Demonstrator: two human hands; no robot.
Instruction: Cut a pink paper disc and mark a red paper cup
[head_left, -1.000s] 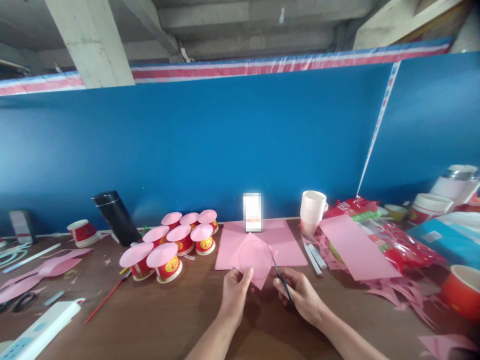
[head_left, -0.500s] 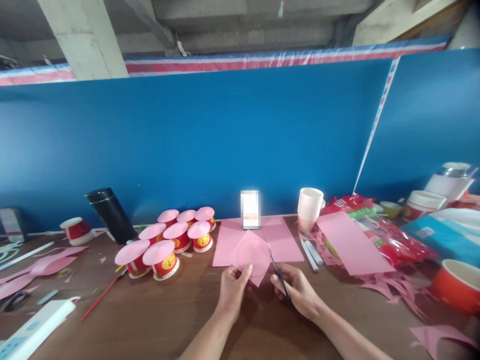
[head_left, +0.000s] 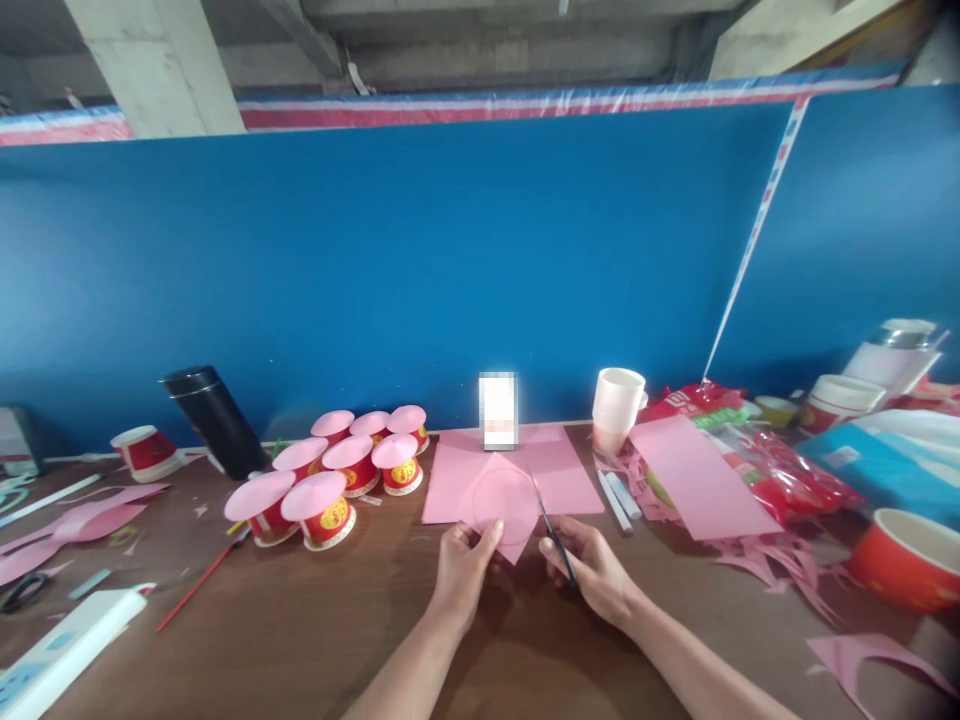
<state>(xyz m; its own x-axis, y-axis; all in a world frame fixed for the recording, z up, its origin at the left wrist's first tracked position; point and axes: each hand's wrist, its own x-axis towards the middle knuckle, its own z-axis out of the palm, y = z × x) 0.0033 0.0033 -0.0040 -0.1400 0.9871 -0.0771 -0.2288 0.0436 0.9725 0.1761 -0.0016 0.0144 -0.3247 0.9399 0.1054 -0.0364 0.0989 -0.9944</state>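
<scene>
My left hand [head_left: 463, 566] pinches the lower left edge of a small pink paper piece [head_left: 504, 505] with a circle drawn on it, held just above the brown table [head_left: 315, 640]. My right hand [head_left: 592, 572] grips a pair of black scissors [head_left: 553, 535], whose blades point up and left into the right edge of that paper. Behind the held piece a larger pink sheet [head_left: 570, 482] lies flat on the table.
Several upturned red paper cups with pink discs on top [head_left: 322, 508] stand to the left, beside a black flask [head_left: 204, 420]. A stack of white cups [head_left: 616, 408], two white markers [head_left: 619, 496], another pink sheet [head_left: 697, 478], red plastic bags and pink scraps lie right. A power strip [head_left: 60, 652] sits at the near left.
The view has tilted slightly, shifting everything a little left and up. Both hands keep the same hold on the paper and the scissors.
</scene>
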